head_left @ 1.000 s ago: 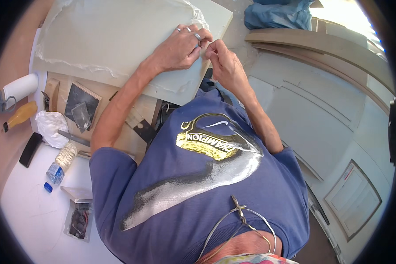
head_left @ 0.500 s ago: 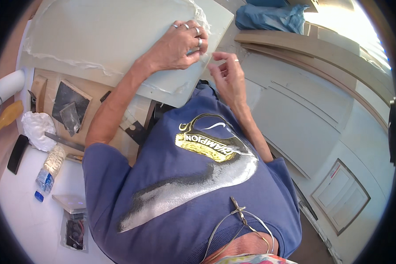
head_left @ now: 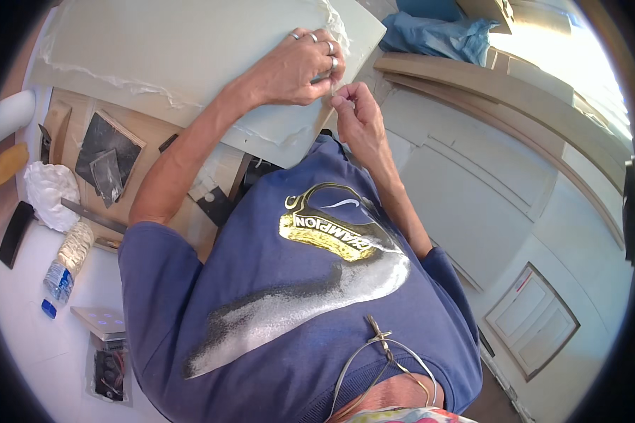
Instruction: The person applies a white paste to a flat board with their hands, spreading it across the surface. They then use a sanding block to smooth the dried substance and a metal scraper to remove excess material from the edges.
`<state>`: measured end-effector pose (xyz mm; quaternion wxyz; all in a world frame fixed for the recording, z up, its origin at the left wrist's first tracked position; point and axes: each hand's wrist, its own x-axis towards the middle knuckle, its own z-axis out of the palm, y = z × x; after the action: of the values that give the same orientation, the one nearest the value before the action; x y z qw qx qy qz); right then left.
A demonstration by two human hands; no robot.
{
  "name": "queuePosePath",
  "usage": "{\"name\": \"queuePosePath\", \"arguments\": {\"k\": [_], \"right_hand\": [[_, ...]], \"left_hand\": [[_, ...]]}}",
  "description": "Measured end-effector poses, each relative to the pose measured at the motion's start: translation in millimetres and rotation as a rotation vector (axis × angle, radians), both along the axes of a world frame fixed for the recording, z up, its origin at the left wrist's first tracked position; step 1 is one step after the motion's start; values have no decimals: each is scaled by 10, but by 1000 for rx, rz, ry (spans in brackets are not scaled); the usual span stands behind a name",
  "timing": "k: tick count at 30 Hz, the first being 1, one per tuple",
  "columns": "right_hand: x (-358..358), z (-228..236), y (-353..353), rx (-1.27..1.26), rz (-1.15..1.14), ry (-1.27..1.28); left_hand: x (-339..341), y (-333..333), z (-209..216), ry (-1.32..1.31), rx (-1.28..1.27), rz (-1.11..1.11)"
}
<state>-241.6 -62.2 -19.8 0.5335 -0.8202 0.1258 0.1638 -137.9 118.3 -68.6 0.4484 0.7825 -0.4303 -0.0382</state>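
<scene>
A pale, smooth board lies across the upper left, with ragged whitish film along its edges. My left hand, wearing several silver rings, rests over the board near its right edge, fingers curled and thumb drawn in to the fingertips. Just beside it, past the board's edge, my right hand is closed, thumb against forefinger. The fingertips of both hands nearly meet. A thin pale bit seems to show between them, too small to name.
Left of me, a wooden bench holds a dark square plate and a metal blade. Beside it are crumpled white paper and a plastic bottle. Curved wooden strips and a blue bag lie right.
My right hand's fingers have gone from loosely spread to a pinch near my left fingertips. My left hand has shifted slightly right and up, and the whole view has moved a little.
</scene>
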Motion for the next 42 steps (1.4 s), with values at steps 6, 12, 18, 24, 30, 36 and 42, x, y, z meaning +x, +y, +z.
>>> {"name": "queuePosePath", "arguments": {"k": [6, 12, 18, 24, 30, 36, 42], "right_hand": [[17, 30, -39, 172, -57, 71], [-170, -7, 37, -4, -124, -92], [-111, 38, 86, -463, 179, -266], [-108, 18, 112, -554, 224, -321], [-20, 189, 166, -230, 92, 10], [21, 111, -27, 154, -40, 206], [-137, 261, 50, 33, -173, 30]], "left_hand": [[-28, 3, 6, -95, 7, -8], [-10, 41, 36, -11, 18, -53], [2, 52, 77, -1, 48, -63], [-12, 34, 51, -32, 26, -30], [5, 44, -10, 16, -12, -48], [19, 69, 32, -34, 8, -74], [75, 112, 23, 24, 36, -153]]}}
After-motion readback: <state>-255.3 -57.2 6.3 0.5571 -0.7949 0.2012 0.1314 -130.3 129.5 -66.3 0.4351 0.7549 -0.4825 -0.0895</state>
